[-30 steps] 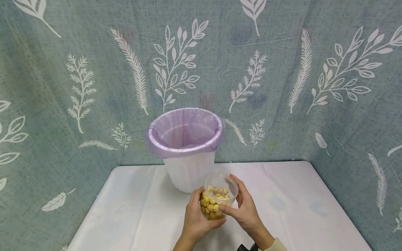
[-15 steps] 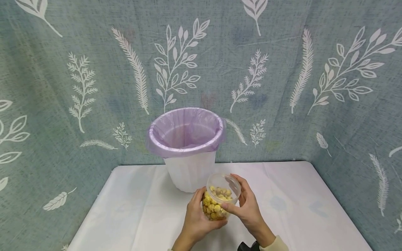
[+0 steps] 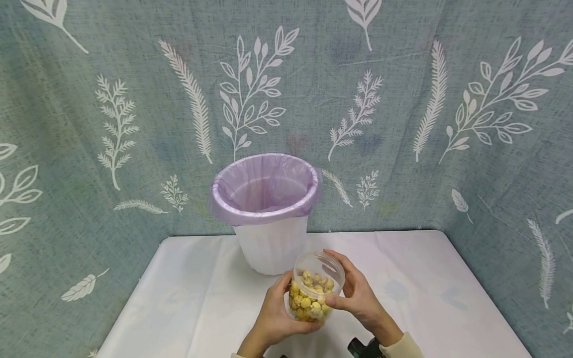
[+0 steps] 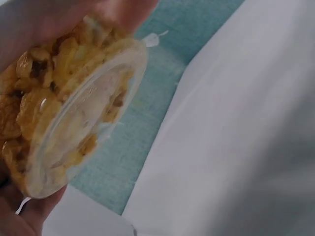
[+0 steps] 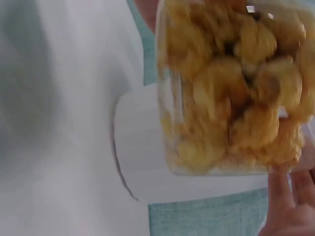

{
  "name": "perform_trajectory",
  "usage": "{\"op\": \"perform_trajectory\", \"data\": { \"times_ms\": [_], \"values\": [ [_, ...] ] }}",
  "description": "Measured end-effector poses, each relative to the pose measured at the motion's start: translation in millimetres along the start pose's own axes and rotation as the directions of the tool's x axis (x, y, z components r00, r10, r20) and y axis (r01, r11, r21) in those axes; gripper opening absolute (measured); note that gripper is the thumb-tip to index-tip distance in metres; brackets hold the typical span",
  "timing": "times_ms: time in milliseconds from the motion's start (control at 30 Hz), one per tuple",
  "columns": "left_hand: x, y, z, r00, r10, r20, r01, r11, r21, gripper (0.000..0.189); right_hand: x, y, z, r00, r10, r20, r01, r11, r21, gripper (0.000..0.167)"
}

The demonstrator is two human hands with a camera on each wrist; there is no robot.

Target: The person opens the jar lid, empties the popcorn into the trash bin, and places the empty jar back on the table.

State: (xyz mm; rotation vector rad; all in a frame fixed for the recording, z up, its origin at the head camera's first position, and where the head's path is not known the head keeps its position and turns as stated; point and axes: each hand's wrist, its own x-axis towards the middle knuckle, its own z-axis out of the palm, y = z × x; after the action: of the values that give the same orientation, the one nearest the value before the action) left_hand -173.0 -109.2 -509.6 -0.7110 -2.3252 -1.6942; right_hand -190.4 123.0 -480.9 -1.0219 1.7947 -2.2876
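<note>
A clear plastic jar (image 3: 309, 297) of yellow popcorn is held between both hands, tilted so its round, see-through top faces up toward the head camera. My left hand (image 3: 278, 313) grips the lower body from the left, thumb across the near side. On the right, my right hand (image 3: 358, 293) holds the jar near its rim, with the thumb at the rim's near edge. The round base of the jar (image 4: 88, 118) shows in the left wrist view. Popcorn (image 5: 246, 88) fills much of the right wrist view, with fingertips touching the jar at lower right.
Just behind the jar stands a white bin (image 3: 270, 243) lined with a purple bag (image 3: 264, 216), its mouth uncovered. A white cloth covers the table (image 3: 425, 293). Green leaf-patterned fabric (image 3: 394, 199) rises at the back and both sides. Part of a black device (image 3: 364, 348) shows by the right wrist.
The jar has shifted slightly right and nearer, and its top has come lower in the head view. Both hands moved with it, and the right thumb sits farther right along the rim.
</note>
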Motion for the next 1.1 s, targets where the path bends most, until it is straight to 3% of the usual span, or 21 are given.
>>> {"op": "perform_trajectory", "data": {
  "times_ms": [167,333,533,600,700,833,967,1100],
  "values": [
    [-2.3,-0.9,9.3,0.993,-0.042,-0.114,0.043,0.999,0.006,0.097,-3.6,1.5,7.7,0.994,-0.025,-0.106,0.017,0.997,-0.073,0.086],
    [-5.6,-3.4,26.2,0.975,-0.049,-0.218,0.059,0.998,0.039,0.1,-5.2,2.3,22.8,0.973,0.025,-0.227,-0.056,0.989,-0.133,0.094],
    [-7.4,-2.5,36.5,0.967,-0.037,-0.253,0.055,0.996,0.066,0.103,-2.8,0.2,37.6,0.928,0.087,-0.361,-0.15,0.977,-0.152,0.1],
    [-7.2,-1.6,36.1,0.97,-0.034,-0.243,0.052,0.996,0.069,0.104,-2.3,-0.4,38.5,0.923,0.084,-0.376,-0.153,0.975,-0.158,0.099],
    [-6.9,-0.5,32.8,0.976,-0.023,-0.218,0.043,0.995,0.09,0.105,-2.2,-1.3,36.3,0.929,0.073,-0.362,-0.138,0.978,-0.155,0.096],
    [-6.3,1.7,26.4,0.987,-0.007,-0.162,0.021,0.996,0.09,0.105,-2.8,-3.2,28.6,0.956,0.048,-0.29,-0.094,0.984,-0.148,0.093],
    [-6.0,5.0,19.3,0.995,-0.024,-0.094,0.026,0.999,0.02,0.102,-3.0,-6.2,18.6,0.982,0.018,-0.189,-0.047,0.987,-0.151,0.09],
    [-5.0,6.3,13.2,0.999,-0.03,-0.032,0.029,0.999,-0.035,0.099,-2.3,-9.5,10.2,0.995,-0.002,-0.096,-0.01,0.992,-0.125,0.089]
  ]
}}
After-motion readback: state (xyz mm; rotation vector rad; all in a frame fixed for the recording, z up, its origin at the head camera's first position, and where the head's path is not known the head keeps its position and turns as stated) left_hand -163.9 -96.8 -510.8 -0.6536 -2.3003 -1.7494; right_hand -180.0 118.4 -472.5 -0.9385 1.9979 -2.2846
